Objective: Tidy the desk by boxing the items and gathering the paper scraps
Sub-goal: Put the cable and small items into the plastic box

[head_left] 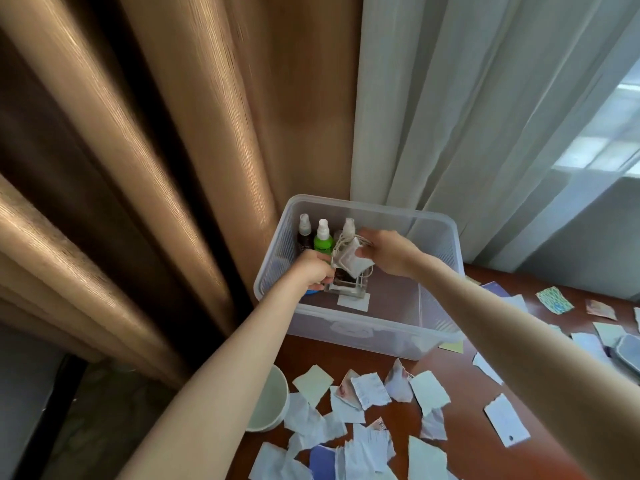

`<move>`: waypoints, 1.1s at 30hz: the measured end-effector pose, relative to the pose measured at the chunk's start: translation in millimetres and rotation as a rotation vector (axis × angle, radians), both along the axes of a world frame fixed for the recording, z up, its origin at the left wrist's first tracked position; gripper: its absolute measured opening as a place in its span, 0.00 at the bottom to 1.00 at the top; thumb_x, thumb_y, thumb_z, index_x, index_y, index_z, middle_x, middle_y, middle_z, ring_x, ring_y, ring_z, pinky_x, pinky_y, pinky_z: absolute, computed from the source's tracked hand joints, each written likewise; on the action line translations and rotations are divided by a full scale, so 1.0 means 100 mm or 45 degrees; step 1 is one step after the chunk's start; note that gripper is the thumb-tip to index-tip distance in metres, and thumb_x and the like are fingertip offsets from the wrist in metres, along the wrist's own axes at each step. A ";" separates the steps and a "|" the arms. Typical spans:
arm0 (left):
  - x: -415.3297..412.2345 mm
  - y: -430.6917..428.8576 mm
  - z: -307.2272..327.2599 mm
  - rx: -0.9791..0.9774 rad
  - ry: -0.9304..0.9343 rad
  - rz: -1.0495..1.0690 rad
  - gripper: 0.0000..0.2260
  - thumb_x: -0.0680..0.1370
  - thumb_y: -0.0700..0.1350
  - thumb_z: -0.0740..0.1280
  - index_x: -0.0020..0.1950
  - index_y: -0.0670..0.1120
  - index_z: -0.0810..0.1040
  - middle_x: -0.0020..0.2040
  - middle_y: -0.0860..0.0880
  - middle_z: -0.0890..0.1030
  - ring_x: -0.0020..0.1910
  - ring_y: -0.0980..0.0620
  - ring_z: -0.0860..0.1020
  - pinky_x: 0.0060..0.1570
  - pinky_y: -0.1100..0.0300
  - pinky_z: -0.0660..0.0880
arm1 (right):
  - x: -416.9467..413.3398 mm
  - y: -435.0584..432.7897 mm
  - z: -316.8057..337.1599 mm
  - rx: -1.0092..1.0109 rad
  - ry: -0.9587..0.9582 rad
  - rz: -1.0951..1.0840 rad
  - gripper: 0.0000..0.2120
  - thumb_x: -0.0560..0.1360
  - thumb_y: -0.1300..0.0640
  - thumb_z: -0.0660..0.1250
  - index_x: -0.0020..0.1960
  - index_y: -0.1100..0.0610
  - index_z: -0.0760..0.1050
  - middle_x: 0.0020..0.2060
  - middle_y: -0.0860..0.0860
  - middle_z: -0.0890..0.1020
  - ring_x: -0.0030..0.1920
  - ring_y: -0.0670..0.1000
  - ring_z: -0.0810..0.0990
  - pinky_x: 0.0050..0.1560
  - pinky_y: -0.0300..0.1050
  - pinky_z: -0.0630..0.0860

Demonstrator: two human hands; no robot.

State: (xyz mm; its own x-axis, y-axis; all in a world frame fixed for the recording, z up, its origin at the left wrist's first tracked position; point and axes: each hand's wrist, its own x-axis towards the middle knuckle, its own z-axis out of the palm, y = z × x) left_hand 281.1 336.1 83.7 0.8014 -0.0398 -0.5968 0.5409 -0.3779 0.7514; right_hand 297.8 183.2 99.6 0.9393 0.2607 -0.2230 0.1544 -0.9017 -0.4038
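Note:
A translucent plastic box [353,327] stands at the far left corner of the brown desk [460,403]. Inside it at the back left stand three small spray bottles, one of them green [323,240]. My left hand [313,270] reaches into the box and grips a clear rectangular container [346,284] with a dark label. My right hand [388,252] holds a white face mask [351,261] with loose ear loops just above that container. Several torn paper scraps [367,393] lie scattered over the desk in front of the box.
Brown curtains hang at the left and white sheer curtains [485,133] behind the box. A white bin [270,400] sits on the floor beside the desk's left edge. More scraps and a grey tray-like object [627,351] lie at the desk's right.

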 end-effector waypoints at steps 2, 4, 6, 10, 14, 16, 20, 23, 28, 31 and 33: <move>0.04 0.00 -0.05 0.050 0.012 -0.029 0.17 0.78 0.32 0.61 0.67 0.39 0.70 0.47 0.43 0.76 0.35 0.56 0.72 0.38 0.63 0.71 | 0.04 0.05 -0.05 -0.155 -0.011 0.063 0.15 0.80 0.54 0.58 0.66 0.54 0.68 0.60 0.58 0.77 0.59 0.60 0.75 0.53 0.51 0.71; 0.07 -0.01 -0.07 0.119 0.013 -0.061 0.08 0.78 0.32 0.61 0.55 0.39 0.76 0.46 0.43 0.75 0.37 0.54 0.73 0.41 0.60 0.72 | 0.09 0.09 -0.10 -0.253 -0.019 0.120 0.15 0.81 0.53 0.57 0.67 0.52 0.66 0.59 0.57 0.78 0.59 0.60 0.76 0.52 0.51 0.72; 0.08 -0.01 -0.10 0.231 0.008 -0.115 0.07 0.77 0.31 0.61 0.45 0.41 0.74 0.49 0.42 0.74 0.45 0.50 0.74 0.46 0.58 0.73 | 0.11 0.11 -0.13 -0.355 -0.020 0.186 0.17 0.81 0.53 0.56 0.70 0.51 0.65 0.60 0.57 0.77 0.59 0.60 0.76 0.53 0.50 0.72; 0.06 -0.02 -0.16 0.466 -0.043 -0.323 0.17 0.77 0.35 0.60 0.66 0.37 0.71 0.56 0.40 0.76 0.50 0.46 0.74 0.42 0.58 0.75 | 0.12 0.14 -0.15 -0.513 -0.001 0.255 0.19 0.81 0.53 0.57 0.71 0.48 0.63 0.62 0.57 0.76 0.62 0.59 0.74 0.54 0.49 0.71; 0.04 -0.02 -0.17 0.682 -0.113 -0.434 0.13 0.78 0.36 0.58 0.61 0.34 0.74 0.57 0.37 0.77 0.54 0.42 0.77 0.46 0.54 0.75 | 0.12 0.23 -0.23 -0.536 -0.005 0.311 0.17 0.80 0.52 0.60 0.68 0.50 0.67 0.62 0.55 0.75 0.62 0.58 0.75 0.54 0.48 0.72; 0.04 -0.02 -0.17 0.717 -0.124 -0.453 0.14 0.78 0.36 0.58 0.62 0.35 0.74 0.55 0.39 0.77 0.54 0.43 0.77 0.50 0.54 0.76 | 0.16 0.26 -0.28 -0.546 -0.020 0.331 0.18 0.79 0.52 0.60 0.68 0.50 0.67 0.62 0.54 0.76 0.62 0.58 0.75 0.54 0.49 0.72; 0.04 -0.02 -0.17 0.767 -0.139 -0.483 0.13 0.77 0.36 0.59 0.60 0.35 0.75 0.58 0.39 0.77 0.57 0.43 0.77 0.55 0.54 0.75 | 0.22 0.28 -0.36 -0.566 0.006 0.335 0.21 0.78 0.52 0.62 0.71 0.50 0.65 0.64 0.55 0.75 0.63 0.57 0.74 0.55 0.49 0.73; 0.04 -0.02 -0.18 0.795 -0.160 -0.511 0.12 0.77 0.37 0.61 0.59 0.35 0.75 0.58 0.39 0.78 0.57 0.43 0.77 0.55 0.54 0.75 | 0.20 0.28 -0.39 -0.514 -0.002 0.369 0.24 0.77 0.55 0.65 0.71 0.52 0.63 0.65 0.56 0.73 0.62 0.59 0.75 0.56 0.51 0.73; 0.04 -0.02 -0.19 0.801 -0.189 -0.526 0.13 0.77 0.39 0.63 0.60 0.38 0.75 0.57 0.41 0.78 0.56 0.44 0.77 0.54 0.55 0.75 | 0.25 0.23 -0.35 -0.360 0.051 0.413 0.28 0.74 0.70 0.62 0.71 0.53 0.63 0.65 0.56 0.70 0.60 0.60 0.75 0.57 0.54 0.75; 0.04 -0.01 -0.19 0.789 -0.201 -0.526 0.15 0.76 0.38 0.63 0.63 0.39 0.73 0.59 0.42 0.77 0.57 0.44 0.77 0.54 0.55 0.75 | 0.29 0.17 -0.28 -0.352 0.083 0.434 0.31 0.74 0.67 0.65 0.73 0.49 0.61 0.63 0.55 0.70 0.61 0.59 0.73 0.58 0.50 0.74; 0.04 -0.01 -0.17 0.780 -0.231 -0.542 0.19 0.77 0.38 0.62 0.68 0.42 0.70 0.62 0.43 0.75 0.60 0.44 0.75 0.57 0.55 0.74 | 0.30 0.14 -0.24 -0.318 0.049 0.415 0.32 0.73 0.68 0.66 0.72 0.49 0.62 0.59 0.55 0.72 0.58 0.58 0.75 0.56 0.49 0.75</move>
